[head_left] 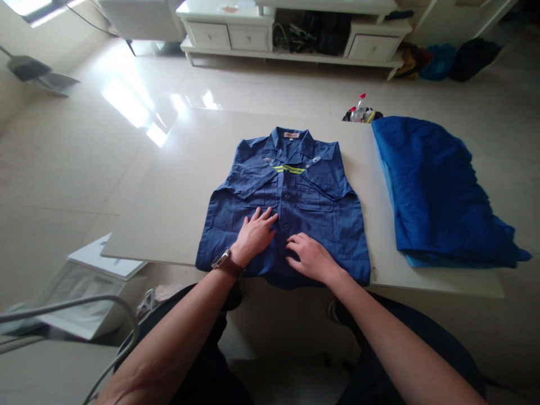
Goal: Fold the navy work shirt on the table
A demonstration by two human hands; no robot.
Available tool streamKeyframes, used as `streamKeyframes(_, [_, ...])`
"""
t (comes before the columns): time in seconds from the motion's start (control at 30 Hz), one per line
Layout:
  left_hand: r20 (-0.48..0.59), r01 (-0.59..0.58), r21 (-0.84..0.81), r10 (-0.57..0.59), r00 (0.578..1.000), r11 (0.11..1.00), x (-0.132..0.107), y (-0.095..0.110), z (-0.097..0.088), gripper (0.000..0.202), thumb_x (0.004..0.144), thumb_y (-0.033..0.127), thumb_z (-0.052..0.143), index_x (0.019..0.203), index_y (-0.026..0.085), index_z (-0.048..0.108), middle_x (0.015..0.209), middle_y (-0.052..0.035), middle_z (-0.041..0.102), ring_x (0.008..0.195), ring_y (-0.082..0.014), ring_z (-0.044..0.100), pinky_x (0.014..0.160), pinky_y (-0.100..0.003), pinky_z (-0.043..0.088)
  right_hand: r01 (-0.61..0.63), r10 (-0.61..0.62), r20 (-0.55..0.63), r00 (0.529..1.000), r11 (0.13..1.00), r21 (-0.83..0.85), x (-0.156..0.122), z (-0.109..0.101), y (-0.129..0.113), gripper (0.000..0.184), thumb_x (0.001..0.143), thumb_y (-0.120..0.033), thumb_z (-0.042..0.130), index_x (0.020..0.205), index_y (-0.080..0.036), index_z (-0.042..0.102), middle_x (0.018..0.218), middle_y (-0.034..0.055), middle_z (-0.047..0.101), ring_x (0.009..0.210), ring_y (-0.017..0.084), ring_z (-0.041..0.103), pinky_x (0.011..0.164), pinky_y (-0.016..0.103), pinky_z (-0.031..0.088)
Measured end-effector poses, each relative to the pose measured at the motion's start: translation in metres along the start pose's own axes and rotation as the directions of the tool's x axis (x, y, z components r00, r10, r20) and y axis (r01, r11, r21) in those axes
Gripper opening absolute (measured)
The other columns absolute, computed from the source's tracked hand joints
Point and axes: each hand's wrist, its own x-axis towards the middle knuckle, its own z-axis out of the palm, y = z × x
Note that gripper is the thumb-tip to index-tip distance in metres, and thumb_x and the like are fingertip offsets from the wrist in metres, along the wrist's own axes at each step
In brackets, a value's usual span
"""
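Note:
A blue work shirt [324, 225] lies front up on the white table [169, 185], its collar at the far end and both short sleeves folded inward across the chest. Yellow-green stripes show between the sleeves. My left hand [256, 233], with a brown-strapped watch on the wrist, rests flat on the shirt left of the button line, fingers spread. To the right of the buttons, my right hand [310, 256] touches the lower front with its fingers slightly bent and apart. The shirt's bottom edge hangs a little over the near table edge.
A heap of brighter blue cloth [434, 191] covers the table's right end. Bottles with red caps [360, 109] stand beyond the far edge. A white cabinet [248, 36] is at the back, a dustpan [54, 81] at the far left. A lidded plastic box [97, 287] sits at the near left.

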Motion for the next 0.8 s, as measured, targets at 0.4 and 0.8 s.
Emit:
streamKeyframes(0.4, [-0.048, -0.339, -0.075, 0.336, 0.941, 0.938, 0.006, 0.026, -0.012, 0.022, 0.098, 0.025, 0.052, 0.090, 0.018, 0.072, 0.097, -0.0081, 0.073, 0.096, -0.0211, 0.069, 0.105, -0.036, 0.051, -0.195, 0.194, -0.014, 0.981, 0.979, -0.059, -0.004, -0.017, 0.019, 0.026, 0.101, -0.028, 0.054, 0.116, -0.017, 0.072, 0.120, 0.0114, 0.072, 0.116, 0.024, 0.062, 0.106, 0.038, 0.048])
streamKeyframes(0.8, [-0.010, -0.259, -0.074, 0.259, 0.966, 0.963, 0.004, 0.010, 0.010, 0.050, 0.089, 0.019, 0.062, 0.140, 0.016, 0.064, 0.153, -0.0106, 0.056, 0.146, -0.0246, 0.048, 0.127, -0.037, 0.035, -0.207, 0.205, -0.043, 0.978, 0.978, -0.040, -0.007, -0.014, 0.025, 0.036, 0.094, -0.021, 0.060, 0.127, -0.015, 0.070, 0.142, 0.0125, 0.064, 0.134, 0.025, 0.056, 0.115, 0.039, 0.045])
